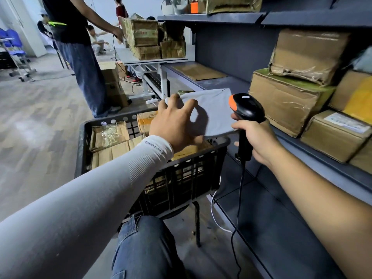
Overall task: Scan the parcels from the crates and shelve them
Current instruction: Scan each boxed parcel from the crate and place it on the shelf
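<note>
My left hand [177, 123] grips a flat grey soft parcel [215, 111] by its left edge and holds it above the far right corner of a black plastic crate [181, 178]. Cardboard parcels [112, 141] fill the crate. My right hand [255, 139] is shut around the handle of a black barcode scanner with an orange tip [244, 106], just to the right of the grey parcel, head pointing left over it. The scanner's black cable hangs down toward the floor.
A dark grey shelf unit [302, 141] on the right holds several cardboard boxes [285, 99]. The crate rests on a stool. A person in jeans [84, 63] stands beyond the crate by a table stacked with boxes [147, 39]. My knee [145, 244] is below.
</note>
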